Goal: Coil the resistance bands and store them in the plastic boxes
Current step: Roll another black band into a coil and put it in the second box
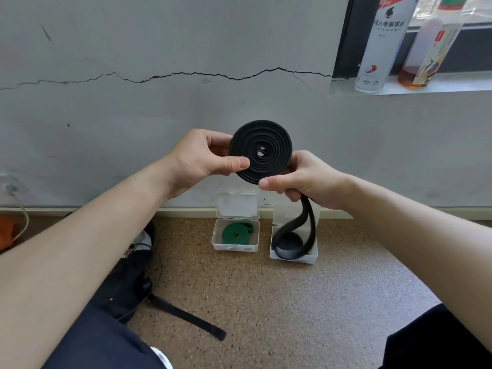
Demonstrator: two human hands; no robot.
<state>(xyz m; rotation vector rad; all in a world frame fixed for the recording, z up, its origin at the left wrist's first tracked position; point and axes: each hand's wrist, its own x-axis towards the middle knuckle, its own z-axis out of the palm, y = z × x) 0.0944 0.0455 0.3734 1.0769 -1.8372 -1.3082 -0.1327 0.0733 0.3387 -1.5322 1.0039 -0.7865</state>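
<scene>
Both my hands clamp the black band (266, 134): left hand (202, 158) pinches the coil's edge, right hand (306, 179) grips its tail. The white bottle (378, 49) bears Chinese print.

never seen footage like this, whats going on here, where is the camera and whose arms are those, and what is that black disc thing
There is no machine here. The single picture comes from a wide-angle camera worn on a person's head, looking forward and down, so the two arms are that person's own. The left hand and right hand hold a black resistance band wound into a flat spiral, which is the disc you see. The fingers of both hands pinch its edge. Its loose end hangs down from the right hand into an open plastic box on the speckled floor. Beside it, another open box holds a coiled green band. A dark bag strap lies on the floor, and bottles stand on the sill.
</scene>
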